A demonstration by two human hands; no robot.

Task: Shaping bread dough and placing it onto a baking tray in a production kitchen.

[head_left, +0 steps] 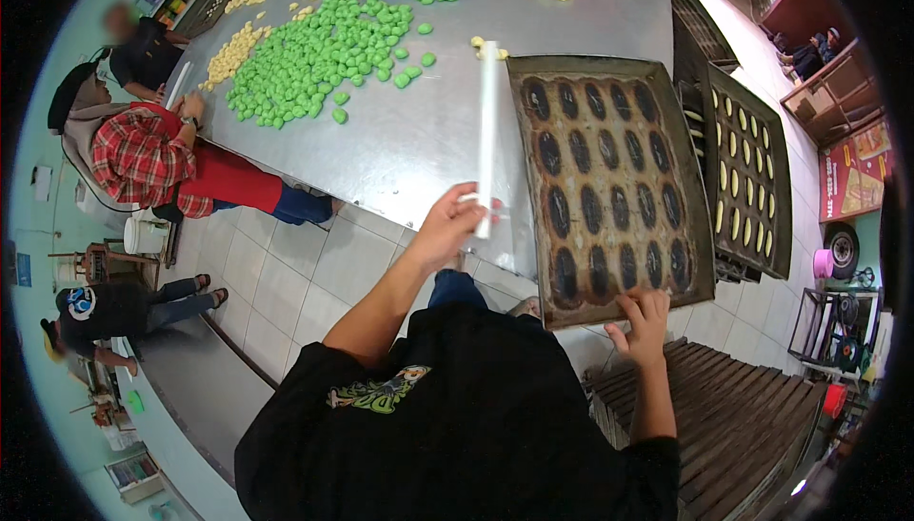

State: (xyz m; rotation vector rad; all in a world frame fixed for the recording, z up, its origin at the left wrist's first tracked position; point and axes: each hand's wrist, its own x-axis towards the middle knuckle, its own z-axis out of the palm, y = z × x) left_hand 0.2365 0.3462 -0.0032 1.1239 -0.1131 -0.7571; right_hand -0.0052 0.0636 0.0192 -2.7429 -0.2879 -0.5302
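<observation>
My left hand (pixel 449 224) is closed around the near end of a white rolling pin (pixel 488 121), which lies lengthwise at the right part of the metal table (pixel 428 150). Beside the pin is a dark, worn baking tray (pixel 617 174) with rows of oval blackened marks and no dough on it. My right hand (pixel 645 319) is at the tray's near edge, its fingers curled over the rim and the thumb outside. A couple of small yellow dough pieces (pixel 479 42) sit by the pin's far end.
Green dough balls (pixel 314 64) and yellow dough pieces (pixel 231 57) are heaped on the table's left. Trays of shaped dough (pixel 747 164) stand at the right. A slatted wooden surface (pixel 709 416) is near my right side. A person in a red checked shirt (pixel 143 164) works at left.
</observation>
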